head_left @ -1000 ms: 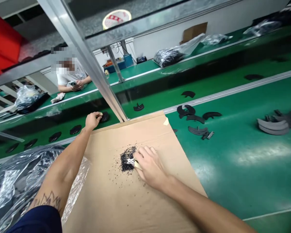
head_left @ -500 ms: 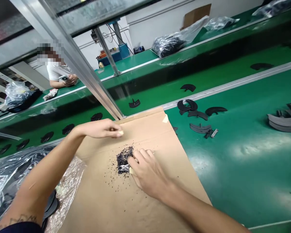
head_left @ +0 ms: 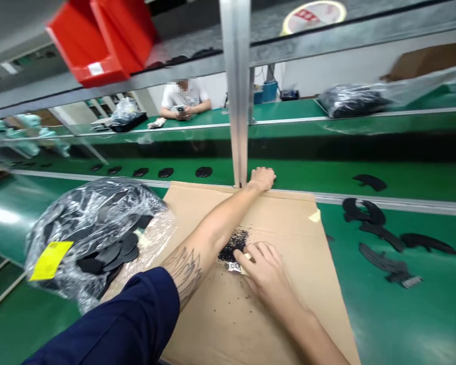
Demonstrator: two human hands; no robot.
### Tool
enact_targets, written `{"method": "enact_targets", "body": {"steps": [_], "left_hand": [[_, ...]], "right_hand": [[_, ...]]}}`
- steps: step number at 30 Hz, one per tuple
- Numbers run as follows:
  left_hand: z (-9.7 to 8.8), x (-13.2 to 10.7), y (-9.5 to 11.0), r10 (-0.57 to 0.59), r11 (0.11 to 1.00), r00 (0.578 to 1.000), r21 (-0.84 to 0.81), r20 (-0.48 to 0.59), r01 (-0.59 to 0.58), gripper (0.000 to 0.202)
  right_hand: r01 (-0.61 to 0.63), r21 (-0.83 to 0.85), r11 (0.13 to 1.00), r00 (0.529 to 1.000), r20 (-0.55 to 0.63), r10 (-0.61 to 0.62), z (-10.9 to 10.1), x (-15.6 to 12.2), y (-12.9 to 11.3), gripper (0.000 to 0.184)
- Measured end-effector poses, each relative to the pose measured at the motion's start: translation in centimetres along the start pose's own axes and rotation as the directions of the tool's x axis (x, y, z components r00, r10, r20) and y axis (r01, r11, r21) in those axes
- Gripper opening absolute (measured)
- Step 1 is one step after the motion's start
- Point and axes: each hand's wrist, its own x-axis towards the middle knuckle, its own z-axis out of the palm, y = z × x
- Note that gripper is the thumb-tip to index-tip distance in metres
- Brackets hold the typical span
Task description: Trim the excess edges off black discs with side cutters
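Centrally, left hand [head_left: 262,178], fingers curled together, rests at the cardboard sheet [head_left: 281,314] far edge beside one metal post [head_left: 237,101]; right hand [head_left: 264,268] clamps small pliers [head_left: 234,265] against one black trimmings pile [head_left: 233,244], bare cardboard nearer.

Workbench: green surface [head_left: 414,324], glossy, with pale glare from overhead light.
Conveyor: green belt [head_left: 307,180] running left to right past the bench, edged by a silver rail [head_left: 403,204].
Frame: upright aluminium post [head_left: 238,96] rising from the bench edge to a grey shelf [head_left: 327,35] overhead.
Shelf contents: two red plastic bins [head_left: 106,35] at left, a roll of tape [head_left: 313,12] at right.
Far side: second green bench [head_left: 289,112]; seated person in a white shirt [head_left: 185,99] behind it.
Back wall: plain white [head_left: 327,71], a brown cardboard box [head_left: 425,60] against it.
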Motion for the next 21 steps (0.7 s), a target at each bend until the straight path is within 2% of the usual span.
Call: {"method": "enact_targets", "body": {"steps": [2, 6, 8, 10, 13, 14, 16, 19, 20, 21], "left_hand": [[-0.3, -0.3, -0.3, 0.017, 1.000, 0.999, -0.004, -0.034, -0.017, 0.034], [-1.5, -1.5, -0.4, 0.081, 0.996, 0.989, -0.010, -0.126, -0.083, 0.054], [-2.6, -2.1, -0.5, 0.159, 0.985, 0.966, -0.028, -0.205, -0.168, 0.062], [-3.8, -3.0, -0.8, 0.259, 0.953, 0.915, -0.074, -0.308, -0.294, 0.062], [-5.2, -5.4, -2.2, 0.374, 0.857, 0.814, -0.171, -0.445, -0.487, 0.045], [-5.5, -6.5, -3.0, 0.398, 0.817, 0.790, -0.211, -0.467, -0.536, 0.037], [-5.6, -9.4, -4.8, 0.434, 0.729, 0.770, -0.319, -0.469, -0.605, 0.021], [-4.6, -14.8, -7.5, 0.489, 0.578, 0.767, -0.504, -0.416, -0.642, 0.009], [-4.1, -16.8, -8.3, 0.547, 0.522, 0.741, -0.532, -0.390, -0.666, 0.008], [-3.5, -18.6, -8.9, 0.605, 0.476, 0.707, -0.546, -0.366, -0.690, 0.009]], "right_hand": [[0.035, -0.002, 0.999, 0.999, -0.014, -0.035, 0.1, 0.2, 0.0, 0.028], [0.069, 0.009, 0.998, 0.997, -0.043, -0.069, -0.2, 0.5, 0.0, 0.027], [0.070, 0.041, 0.997, 0.995, -0.077, -0.067, -0.5, 0.7, 0.1, 0.028], [0.056, 0.112, 0.992, 0.989, -0.142, -0.040, -0.7, 0.9, 0.3, 0.028], [-0.024, 0.293, 0.956, 0.955, -0.276, 0.109, -1.0, 1.0, 0.3, 0.027], [-0.066, 0.350, 0.935, 0.932, -0.313, 0.183, -1.1, 1.0, 0.2, 0.026], [-0.176, 0.435, 0.883, 0.869, -0.353, 0.347, -1.2, 1.0, 0.1, 0.026], [-0.363, 0.560, 0.745, 0.763, -0.280, 0.582, -1.3, 1.3, 0.1, 0.040], [-0.407, 0.612, 0.678, 0.744, -0.208, 0.635, -1.4, 1.5, 0.2, 0.047], [-0.440, 0.661, 0.607, 0.745, -0.108, 0.658, -1.4, 1.7, 0.2, 0.052]]}}
